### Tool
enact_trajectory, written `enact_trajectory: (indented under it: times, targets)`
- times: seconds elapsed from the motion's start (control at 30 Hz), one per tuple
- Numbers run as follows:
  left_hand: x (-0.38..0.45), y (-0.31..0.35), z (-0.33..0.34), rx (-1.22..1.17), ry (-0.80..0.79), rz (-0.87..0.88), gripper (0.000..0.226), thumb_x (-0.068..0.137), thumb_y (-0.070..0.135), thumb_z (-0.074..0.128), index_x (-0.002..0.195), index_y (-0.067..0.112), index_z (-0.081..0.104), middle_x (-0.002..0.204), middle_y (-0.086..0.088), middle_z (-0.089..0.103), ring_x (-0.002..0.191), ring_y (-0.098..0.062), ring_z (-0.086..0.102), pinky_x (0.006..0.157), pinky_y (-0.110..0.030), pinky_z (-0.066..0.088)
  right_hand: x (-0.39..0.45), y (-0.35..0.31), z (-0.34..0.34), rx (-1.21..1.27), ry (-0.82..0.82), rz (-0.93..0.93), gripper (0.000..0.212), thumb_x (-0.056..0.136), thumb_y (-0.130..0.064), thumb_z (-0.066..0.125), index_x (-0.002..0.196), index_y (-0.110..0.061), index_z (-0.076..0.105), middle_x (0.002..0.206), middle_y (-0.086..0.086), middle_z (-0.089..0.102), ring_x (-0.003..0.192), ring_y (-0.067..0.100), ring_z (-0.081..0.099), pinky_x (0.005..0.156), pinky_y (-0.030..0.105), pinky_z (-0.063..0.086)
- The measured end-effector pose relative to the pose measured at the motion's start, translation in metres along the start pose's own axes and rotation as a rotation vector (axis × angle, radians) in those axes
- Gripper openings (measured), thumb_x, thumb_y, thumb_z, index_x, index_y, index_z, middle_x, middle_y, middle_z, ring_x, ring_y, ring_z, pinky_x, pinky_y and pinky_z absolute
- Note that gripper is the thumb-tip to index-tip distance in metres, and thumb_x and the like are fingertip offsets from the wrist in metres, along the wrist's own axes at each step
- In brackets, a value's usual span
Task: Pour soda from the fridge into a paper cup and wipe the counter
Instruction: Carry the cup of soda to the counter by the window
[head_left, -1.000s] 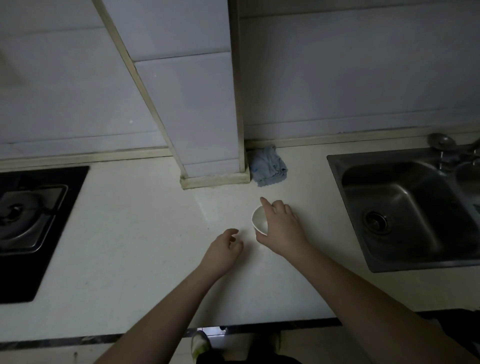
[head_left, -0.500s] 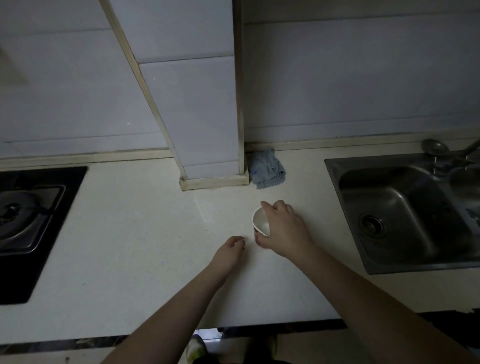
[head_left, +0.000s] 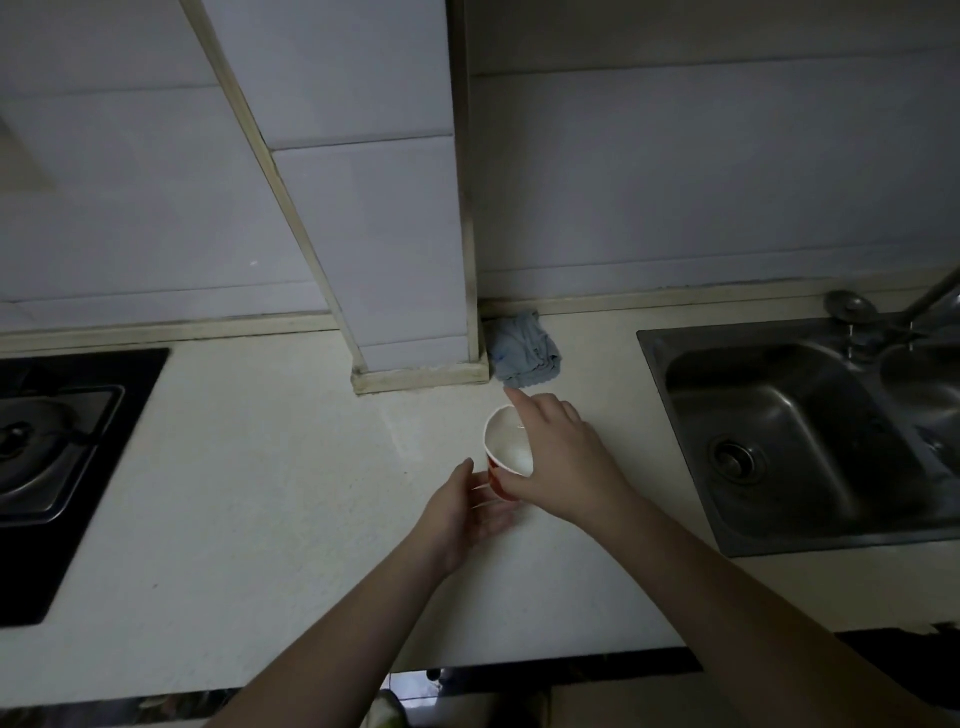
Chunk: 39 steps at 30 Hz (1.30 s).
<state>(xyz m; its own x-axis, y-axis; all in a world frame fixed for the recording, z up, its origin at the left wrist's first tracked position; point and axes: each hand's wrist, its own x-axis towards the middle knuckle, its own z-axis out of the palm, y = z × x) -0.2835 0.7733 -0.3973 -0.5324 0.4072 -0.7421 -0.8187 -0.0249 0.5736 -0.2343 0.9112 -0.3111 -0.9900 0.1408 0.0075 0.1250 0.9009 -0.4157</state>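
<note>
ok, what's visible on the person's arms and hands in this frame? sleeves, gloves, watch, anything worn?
Nothing worn that the head view shows. The left hand and right hand are bare, with no gloves, rings or watch visible. Both forearms are uncovered right to the bottom edge of the picture, so no sleeve or cuff shows. The light is dim, so small marks could be missed.

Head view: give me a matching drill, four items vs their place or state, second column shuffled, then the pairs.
Items:
1. paper cup
2. blue cloth
3. sink
4. gas stove

Place or state:
A. far left of the counter
B. bunched against the base of the wall pillar
C. tilted, gripped by the right hand
D. sunk into the counter on the right

Pairs: 1-C, 2-B, 3-D, 4-A
</note>
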Motion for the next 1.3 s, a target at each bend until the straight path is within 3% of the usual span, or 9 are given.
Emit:
enact_trajectory:
  times: [0.27, 0.53, 0.7, 0.83, 0.97, 1.1, 1.3]
  targets:
    - [-0.009, 0.001, 0.006, -0.005, -0.007, 0.049, 0.041, 0.103, 0.034, 0.04, 0.114, 0.0, 0.061, 0.1, -0.018, 0.068, 0.098, -0.031, 0.067, 0.082, -0.036, 0.059, -0.01, 0.005, -0.007, 0.278, 0.011, 0.054, 0.103, 0.067, -0.049, 0.076, 0.149, -0.033, 0.016, 0.141, -0.006, 0.033, 0.128, 0.015, 0.033, 0.102, 0.035, 0.038]
    - [-0.023, -0.001, 0.01, 0.049, -0.039, 0.062, 0.039, 0.101, 0.033, 0.046, 0.113, 0.001, 0.064, 0.095, -0.017, 0.07, 0.096, -0.03, 0.069, 0.08, -0.034, 0.059, -0.023, 0.005, -0.009, 0.498, 0.051, 0.132, 0.11, 0.06, -0.04, 0.085, 0.146, -0.039, 0.017, 0.135, -0.011, 0.039, 0.121, 0.006, 0.04, 0.095, 0.026, 0.038]
    - [-0.036, 0.004, 0.01, 0.084, -0.117, 0.064, 0.03, 0.099, 0.029, 0.047, 0.102, 0.006, 0.067, 0.089, -0.013, 0.071, 0.092, -0.026, 0.069, 0.081, -0.031, 0.059, -0.031, -0.002, -0.012, 0.548, 0.093, 0.176, 0.107, 0.059, -0.037, 0.088, 0.145, -0.033, 0.025, 0.133, -0.013, 0.042, 0.114, -0.002, 0.038, 0.092, 0.019, 0.033]
    - [-0.039, 0.009, 0.005, 0.125, -0.168, 0.058, 0.032, 0.098, 0.033, 0.051, 0.106, 0.006, 0.067, 0.093, -0.014, 0.072, 0.096, -0.027, 0.068, 0.083, -0.032, 0.058, -0.038, -0.011, -0.014, 0.533, 0.154, 0.216, 0.104, 0.058, -0.038, 0.089, 0.143, -0.028, 0.032, 0.126, -0.016, 0.039, 0.113, 0.0, 0.039, 0.091, 0.018, 0.033]
    - [-0.044, 0.012, 0.002, 0.153, -0.203, 0.035, 0.035, 0.097, 0.035, 0.053, 0.116, 0.007, 0.065, 0.104, -0.017, 0.072, 0.096, -0.027, 0.069, 0.085, -0.035, 0.058, -0.049, -0.017, -0.014, 0.581, 0.209, 0.272, 0.096, 0.055, -0.038, 0.09, 0.137, -0.033, 0.04, 0.132, -0.013, 0.044, 0.115, 0.003, 0.044, 0.096, 0.025, 0.041]
    - [-0.05, 0.015, 0.003, 0.183, -0.247, 0.008, 0.038, 0.098, 0.035, 0.052, 0.12, 0.007, 0.062, 0.108, -0.019, 0.071, 0.097, -0.028, 0.07, 0.079, -0.034, 0.06, -0.062, -0.024, -0.019, 0.635, 0.277, 0.308, 0.082, 0.057, -0.033, 0.091, 0.123, -0.041, 0.043, 0.125, -0.013, 0.051, 0.112, 0.006, 0.049, 0.095, 0.029, 0.046]
    - [-0.06, 0.014, 0.016, 0.258, -0.341, -0.018, 0.037, 0.098, 0.032, 0.05, 0.122, 0.005, 0.059, 0.108, -0.019, 0.071, 0.089, -0.026, 0.072, 0.067, -0.029, 0.06, -0.089, -0.029, -0.031, 0.674, 0.363, 0.369, 0.08, 0.061, -0.031, 0.088, 0.128, -0.033, 0.045, 0.125, -0.009, 0.053, 0.114, 0.011, 0.05, 0.098, 0.039, 0.048]
